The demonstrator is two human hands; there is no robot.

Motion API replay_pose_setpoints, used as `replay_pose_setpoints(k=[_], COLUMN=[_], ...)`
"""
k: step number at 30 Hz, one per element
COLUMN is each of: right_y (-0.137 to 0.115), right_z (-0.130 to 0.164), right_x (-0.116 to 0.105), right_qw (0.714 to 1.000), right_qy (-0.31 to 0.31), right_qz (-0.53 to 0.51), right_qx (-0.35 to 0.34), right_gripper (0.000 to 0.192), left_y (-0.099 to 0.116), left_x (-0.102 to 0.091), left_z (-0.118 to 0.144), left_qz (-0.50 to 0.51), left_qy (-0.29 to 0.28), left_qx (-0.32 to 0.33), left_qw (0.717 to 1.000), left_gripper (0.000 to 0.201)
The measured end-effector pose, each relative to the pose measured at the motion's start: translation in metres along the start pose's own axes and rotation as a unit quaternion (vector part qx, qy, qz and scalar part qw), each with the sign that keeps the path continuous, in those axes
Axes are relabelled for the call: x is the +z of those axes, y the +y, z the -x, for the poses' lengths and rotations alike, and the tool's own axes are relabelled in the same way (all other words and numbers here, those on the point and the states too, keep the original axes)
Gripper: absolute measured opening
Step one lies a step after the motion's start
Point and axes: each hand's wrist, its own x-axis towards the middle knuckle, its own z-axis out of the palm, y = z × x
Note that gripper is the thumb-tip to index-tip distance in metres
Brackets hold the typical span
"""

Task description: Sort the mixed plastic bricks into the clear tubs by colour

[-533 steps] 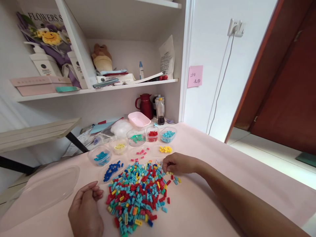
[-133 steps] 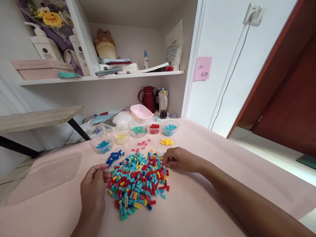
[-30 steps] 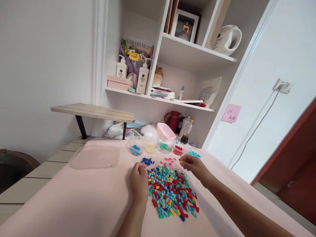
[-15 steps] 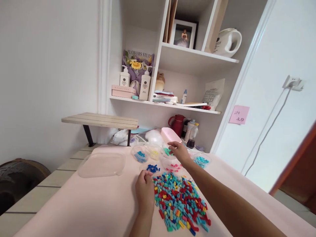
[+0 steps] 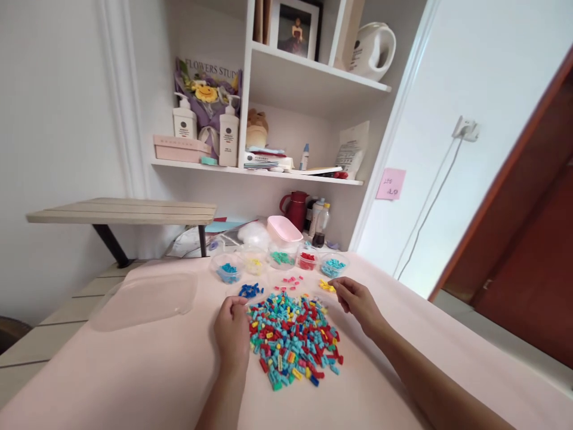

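Note:
A large heap of mixed small plastic building bricks (image 5: 293, 340) lies on the pink tabletop. My left hand (image 5: 233, 325) rests at the heap's left edge, fingers curled and thumb against the forefinger; anything inside is hidden. To the right of the heap, my right hand (image 5: 360, 304) has its fingertips pinched together beside a small group of yellow bricks (image 5: 327, 286); whether a brick is between them is too small to see. Dark blue bricks (image 5: 251, 291) lie just beyond my left hand. Pink bricks (image 5: 290, 282) are spread behind the heap.
Clear bowls stand in a row behind: blue bricks (image 5: 228, 273), pale yellow bricks (image 5: 254, 266), green bricks (image 5: 282, 258), red bricks (image 5: 307, 260) and turquoise bricks (image 5: 333, 267). A transparent lid (image 5: 147, 298) lies left. Farther back are a pink tub (image 5: 285, 230) and a wooden stand (image 5: 123, 212).
My right hand has come back from above the green bricks' bowl to the yellow bricks on the right. My left hand stays by the heap. The camera view has turned right.

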Motion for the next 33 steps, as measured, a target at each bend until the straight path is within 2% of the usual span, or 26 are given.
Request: replay_pose_setpoints(k=[4,7,11,14,19,33], right_y=[0.013,0.016,0.02,0.021,0.017,0.021], right_z=[0.006,0.006,0.003,0.003,0.004,0.0], right_x=[-0.009,-0.012,-0.012,-0.012,-0.01,-0.024], right_qw=[0.997,0.992,0.987,0.979,0.968,0.971], right_qy=[-0.052,-0.099,-0.093,-0.097,-0.117,-0.114], right_qz=[0.028,0.062,0.133,0.172,0.202,0.201], right_qx=[0.044,0.05,0.002,-0.048,-0.092,-0.06], right_gripper=[0.038,0.029,0.023,0.028,0.031,0.022], left_y=[0.001,0.002,0.006,0.009,0.012,0.012], left_x=[0.0,0.0,-0.001,-0.001,0.0,0.0], left_z=[-0.002,-0.002,-0.001,0.001,0.0,-0.003], left_qz=[0.007,0.01,0.011,0.012,0.004,0.001], left_qy=[0.001,0.002,0.002,0.002,0.001,-0.005], left_qx=[-0.01,-0.015,-0.02,-0.021,-0.015,-0.013], left_qw=[1.0,1.0,1.0,1.0,1.0,1.0], left_gripper=[0.019,0.019,0.02,0.021,0.022,0.025])
